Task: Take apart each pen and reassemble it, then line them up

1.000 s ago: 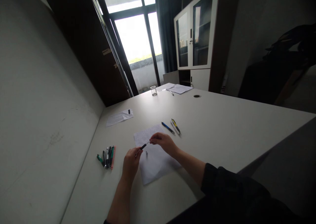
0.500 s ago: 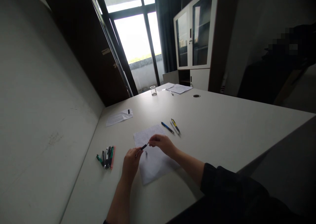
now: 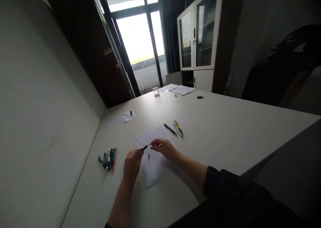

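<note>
Between the fingers of my left hand (image 3: 132, 157) is a dark pen (image 3: 144, 148), tilted up to the right, with a thin end sticking out. Close to that end is my right hand (image 3: 163, 147), its thumb and fingers bent together; whatever they hold is too small to make out. Both hands are above a sheet of lined paper (image 3: 155, 174) with handwriting on its far part. A small grey pen part (image 3: 148, 155) rests on the sheet, below the pen.
Left of my hands lies a group of several pens (image 3: 109, 159). Beyond the paper are a blue pen (image 3: 170, 129) and a yellow pen (image 3: 179, 128). A glass (image 3: 155, 92), more papers (image 3: 184, 89) and a plastic sleeve (image 3: 121, 119) lie farther back on the white table (image 3: 225, 127).
My right hand has shifted slightly, with its fingertips a little apart from the pen's thin end. My left hand has moved slightly left and up with the pen.
</note>
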A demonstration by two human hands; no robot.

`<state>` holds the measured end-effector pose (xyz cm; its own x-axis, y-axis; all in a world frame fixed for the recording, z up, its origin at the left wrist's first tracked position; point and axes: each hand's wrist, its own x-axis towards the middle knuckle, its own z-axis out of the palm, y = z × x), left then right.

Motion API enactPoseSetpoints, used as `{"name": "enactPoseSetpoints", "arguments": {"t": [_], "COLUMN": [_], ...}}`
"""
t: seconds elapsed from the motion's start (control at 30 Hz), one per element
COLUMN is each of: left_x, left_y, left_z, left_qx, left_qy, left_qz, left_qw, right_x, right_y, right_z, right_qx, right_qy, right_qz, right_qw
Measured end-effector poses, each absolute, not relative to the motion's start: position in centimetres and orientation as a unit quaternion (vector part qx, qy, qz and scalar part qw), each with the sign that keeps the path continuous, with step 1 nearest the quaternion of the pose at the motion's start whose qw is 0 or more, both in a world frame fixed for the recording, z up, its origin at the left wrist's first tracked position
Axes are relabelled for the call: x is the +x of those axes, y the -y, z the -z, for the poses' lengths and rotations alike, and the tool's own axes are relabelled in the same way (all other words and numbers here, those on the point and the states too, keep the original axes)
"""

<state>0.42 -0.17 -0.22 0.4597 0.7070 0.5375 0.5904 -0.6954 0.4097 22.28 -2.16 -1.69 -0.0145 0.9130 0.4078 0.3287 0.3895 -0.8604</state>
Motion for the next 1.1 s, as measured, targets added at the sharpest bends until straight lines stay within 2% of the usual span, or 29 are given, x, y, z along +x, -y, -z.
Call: {"name": "enactPoseSetpoints", "arguments": {"t": [0.23,0.4,0.63,0.8,0.87,1.1], "left_x": [0.4,0.5,0.4,0.3,0.3,0.4], "left_y": [0.1,0.0,0.0,-0.1,-0.2,-0.2], "left_z": [-0.1,0.0,0.2,0.5,0.7,0.9], "left_qx": [0.842,0.837,0.84,0.843,0.846,0.855], "left_qy": [-0.399,-0.413,-0.409,-0.401,-0.395,-0.379], "left_qz": [-0.352,-0.345,-0.345,-0.345,-0.345,-0.34], "left_qw": [0.092,0.094,0.092,0.094,0.096,0.098], "right_x": [21.4,20.9,21.4,22.6,22.8,22.4], "right_y": [2.6,2.6,2.2,2.4,2.4,2.7], "right_z": [2.1,2.2,2.3,0.9,0.4,0.3], "right_qx": [-0.466,-0.439,-0.463,-0.491,-0.485,-0.471], "right_qy": [0.829,0.863,0.825,0.685,0.654,0.659], "right_qz": [-0.032,-0.013,-0.085,-0.184,-0.203,-0.21], "right_qw": [0.306,0.251,0.312,0.506,0.544,0.548]}}
